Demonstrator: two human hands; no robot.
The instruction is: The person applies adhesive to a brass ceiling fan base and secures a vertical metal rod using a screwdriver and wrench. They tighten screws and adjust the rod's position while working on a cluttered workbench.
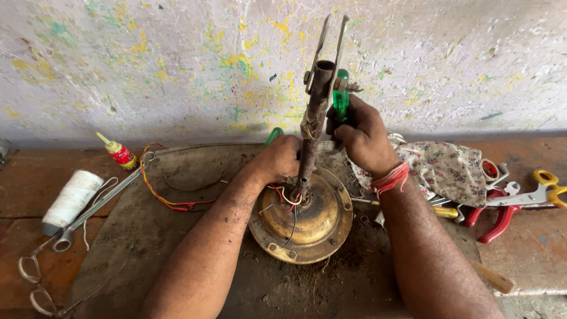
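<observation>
On the grimy dark mat spread over the reddish floor, w/ a paint-flecked wall behind, sits a round, tarnished brass-coloured fan motor housing, flat side down, its rusty steel down-rod standing upright from the centre. The left hand is wrapped round the lower rod just above the housing, fingers curled shut on it, steadying it. The right hand, red thread at the wrist, is closed on a green-handled screwdriver pressed in at the top of the rod, where a bolt crosses betw. two flat metal hanger straps. Red, yellow & black wires spill loose from the rod's base over the housing, so the wiring looks disconnected already; rod & straps are still on, and I'd judge the top bolt is the bit in hand, w/ the rod's removal left. Whether the bolt is loosening or tightening I can't tell from here, the tip is hidden. Round about: a spool of white thread and a small red glue bottle w/ yellow nozzle to the left, a long steel spanner beside them; to the right a floral cloth, red-handled pliers, yellow-handled scissors.
</observation>
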